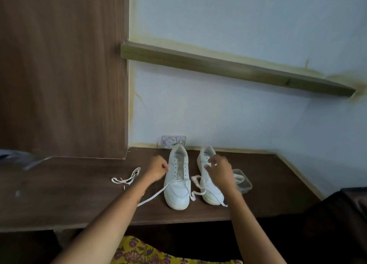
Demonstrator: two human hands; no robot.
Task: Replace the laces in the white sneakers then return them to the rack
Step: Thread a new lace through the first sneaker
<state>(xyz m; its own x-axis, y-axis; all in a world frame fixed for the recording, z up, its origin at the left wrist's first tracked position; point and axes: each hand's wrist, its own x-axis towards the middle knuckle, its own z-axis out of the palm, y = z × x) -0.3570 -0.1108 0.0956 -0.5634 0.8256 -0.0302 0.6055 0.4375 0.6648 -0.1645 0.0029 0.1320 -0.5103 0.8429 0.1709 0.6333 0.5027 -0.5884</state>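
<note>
Two white sneakers, left sneaker (177,181) and right sneaker (208,176), stand side by side on the counter (79,200), toes toward us. Our left hand (157,169) pinches a lace (156,194) at the left sneaker's eyelets; our right hand (219,170) pinches a second lace (196,184) above the right sneaker. Spare laces (127,177) lie just left

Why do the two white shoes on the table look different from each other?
The left sneaker shows bare eyelet holes up its opening, with a lace trailing off its toe end; the right sneaker has lace looped over its front. The left hand sits beside the left sneaker, while the right hand reaches over the right sneaker, hiding its middle. Both are white, upright, toes towards the person.
</note>
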